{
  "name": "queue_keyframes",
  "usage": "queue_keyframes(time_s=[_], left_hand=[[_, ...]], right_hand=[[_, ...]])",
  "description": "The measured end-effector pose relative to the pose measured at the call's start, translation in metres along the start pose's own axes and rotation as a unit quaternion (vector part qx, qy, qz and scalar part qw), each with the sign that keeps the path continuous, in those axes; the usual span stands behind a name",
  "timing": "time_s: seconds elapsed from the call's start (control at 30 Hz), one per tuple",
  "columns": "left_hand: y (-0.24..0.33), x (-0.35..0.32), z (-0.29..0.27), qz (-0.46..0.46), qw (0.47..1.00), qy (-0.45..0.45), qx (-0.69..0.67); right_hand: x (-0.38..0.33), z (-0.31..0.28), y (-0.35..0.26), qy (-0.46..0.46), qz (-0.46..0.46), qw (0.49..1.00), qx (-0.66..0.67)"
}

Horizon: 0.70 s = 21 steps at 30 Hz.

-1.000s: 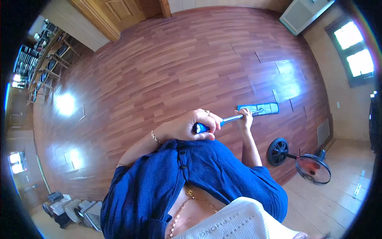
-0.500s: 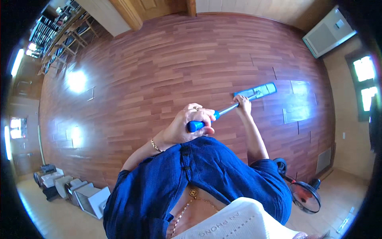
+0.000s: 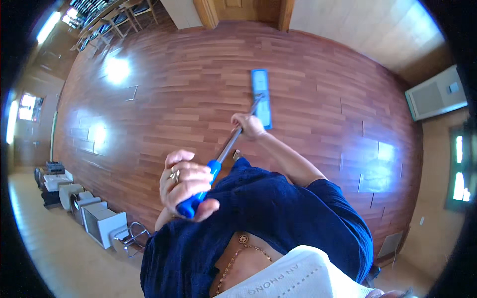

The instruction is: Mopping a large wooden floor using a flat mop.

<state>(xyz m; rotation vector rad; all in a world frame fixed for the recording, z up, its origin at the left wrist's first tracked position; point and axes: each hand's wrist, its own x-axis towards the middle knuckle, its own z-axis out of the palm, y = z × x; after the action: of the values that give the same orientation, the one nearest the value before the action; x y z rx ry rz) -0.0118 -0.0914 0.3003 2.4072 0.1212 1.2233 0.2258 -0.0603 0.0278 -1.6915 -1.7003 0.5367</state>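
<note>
A flat mop with a light blue head (image 3: 265, 110) lies against the wooden floor, its metal pole (image 3: 229, 147) slanting toward me. My left hand (image 3: 183, 185) is wrapped round the blue grip at the pole's top end, close to my body on the left. A ring shows on one of its fingers. Further down the pole, my right hand (image 3: 250, 126) grips the metal just short of the mop head, with the arm stretched forward.
Brown wood-plank floor (image 3: 179, 64) spreads all round. Chairs (image 3: 119, 19) stand far left, and white box-like appliances (image 3: 104, 224) line the near left wall. A white floor-standing unit (image 3: 437, 93) is at the right wall. Straight ahead is a wooden door frame (image 3: 206, 14).
The mop head has swept from the right to the middle and turned from crosswise to lengthwise. Both hands have shifted left with the pole. The whole view has also turned.
</note>
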Motion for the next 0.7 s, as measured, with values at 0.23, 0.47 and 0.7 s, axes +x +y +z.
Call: queue_keyframes(time_s=[0.23, 0.47, 0.7], left_hand=[[0.007, 0.014, -0.016, 0.114, 0.976, -0.084, -0.168], [0.008, 0.017, -0.034, 0.117, 0.972, -0.170, -0.115], [-0.005, 0.017, -0.046, 0.082, 0.984, -0.122, -0.102]], right_hand=[[0.040, 0.055, -0.064, -0.214, -0.111, 0.970, 0.032], [0.065, 0.091, -0.089, -0.236, -0.274, 0.932, 0.018], [0.068, 0.062, -0.079, -0.212, -0.207, 0.954, -0.051]])
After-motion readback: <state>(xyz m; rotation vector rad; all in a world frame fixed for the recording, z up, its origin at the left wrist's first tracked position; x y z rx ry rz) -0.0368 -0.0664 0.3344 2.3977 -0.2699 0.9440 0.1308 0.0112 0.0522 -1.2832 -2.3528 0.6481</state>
